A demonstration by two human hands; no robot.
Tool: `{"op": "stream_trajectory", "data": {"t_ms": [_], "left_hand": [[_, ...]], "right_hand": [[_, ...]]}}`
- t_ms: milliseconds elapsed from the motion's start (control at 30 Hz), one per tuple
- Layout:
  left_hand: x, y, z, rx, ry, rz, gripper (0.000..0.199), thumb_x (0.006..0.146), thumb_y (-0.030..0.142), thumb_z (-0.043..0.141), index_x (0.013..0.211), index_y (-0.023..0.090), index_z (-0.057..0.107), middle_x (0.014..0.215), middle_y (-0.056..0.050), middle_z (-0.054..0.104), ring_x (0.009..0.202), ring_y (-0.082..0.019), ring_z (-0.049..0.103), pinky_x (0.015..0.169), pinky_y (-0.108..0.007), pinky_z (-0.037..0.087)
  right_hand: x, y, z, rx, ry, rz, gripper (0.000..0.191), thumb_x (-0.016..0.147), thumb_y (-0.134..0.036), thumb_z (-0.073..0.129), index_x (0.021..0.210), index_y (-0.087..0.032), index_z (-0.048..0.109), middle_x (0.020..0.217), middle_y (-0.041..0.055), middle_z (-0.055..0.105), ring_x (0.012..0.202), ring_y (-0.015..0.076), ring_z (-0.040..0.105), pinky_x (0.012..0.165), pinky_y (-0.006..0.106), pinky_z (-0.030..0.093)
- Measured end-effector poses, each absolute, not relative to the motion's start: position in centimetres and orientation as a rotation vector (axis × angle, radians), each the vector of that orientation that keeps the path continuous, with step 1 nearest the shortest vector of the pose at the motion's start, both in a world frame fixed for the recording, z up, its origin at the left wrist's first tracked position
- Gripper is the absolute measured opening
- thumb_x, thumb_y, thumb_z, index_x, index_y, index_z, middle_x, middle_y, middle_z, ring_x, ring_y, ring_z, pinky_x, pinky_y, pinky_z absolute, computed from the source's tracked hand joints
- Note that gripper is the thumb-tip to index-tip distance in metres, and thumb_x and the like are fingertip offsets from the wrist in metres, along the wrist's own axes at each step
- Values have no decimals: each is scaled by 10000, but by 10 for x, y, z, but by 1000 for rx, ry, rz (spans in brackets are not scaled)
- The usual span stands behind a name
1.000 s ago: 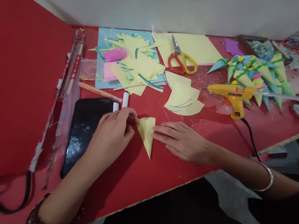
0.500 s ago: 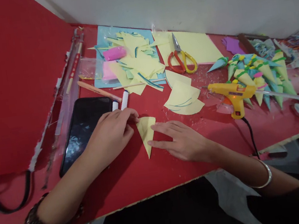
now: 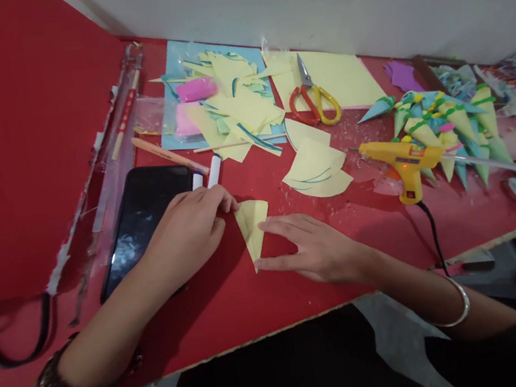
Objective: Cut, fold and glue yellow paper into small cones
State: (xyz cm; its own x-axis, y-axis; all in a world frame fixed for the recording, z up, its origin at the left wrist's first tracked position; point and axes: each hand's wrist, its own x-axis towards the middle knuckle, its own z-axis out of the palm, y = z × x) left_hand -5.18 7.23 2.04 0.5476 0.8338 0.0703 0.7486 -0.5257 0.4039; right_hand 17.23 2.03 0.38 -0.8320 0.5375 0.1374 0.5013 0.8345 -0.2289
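Note:
A folded yellow paper wedge (image 3: 253, 226) lies on the red table, its point toward the front edge. My left hand (image 3: 195, 228) has its fingers closed at the wedge's upper left corner. From the right, my right hand (image 3: 311, 247) touches the wedge with spread fingertips, one at its right edge and one near its lower point. Yellow paper pieces with curved blue lines (image 3: 316, 166) lie beyond my right hand.
A black phone (image 3: 141, 216) lies by my left forearm, with white-bodied markers (image 3: 214, 170) beside it. Behind are paper scraps (image 3: 246, 108) and scissors (image 3: 314, 99). At right are a yellow glue gun (image 3: 405, 166) and several small paper cones (image 3: 459, 120).
A fingertip of my right hand has moved down along the wedge toward its lower point. My left hand remains at the upper left corner.

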Motion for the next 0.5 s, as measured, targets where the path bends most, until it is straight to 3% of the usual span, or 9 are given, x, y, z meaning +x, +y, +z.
{"op": "stream_trajectory", "data": {"t_ms": [500], "left_hand": [[-52,74,19,2444,1282,363,211,674,28,338,734,228,308,850,-47,635,797,-230,572,728,-383,398]], "right_hand": [[174,19,4,-793,-2834,339,489,851,-27,399,1221,-333,490,1360,111,336,1236,251,333,946,436,365]]}}
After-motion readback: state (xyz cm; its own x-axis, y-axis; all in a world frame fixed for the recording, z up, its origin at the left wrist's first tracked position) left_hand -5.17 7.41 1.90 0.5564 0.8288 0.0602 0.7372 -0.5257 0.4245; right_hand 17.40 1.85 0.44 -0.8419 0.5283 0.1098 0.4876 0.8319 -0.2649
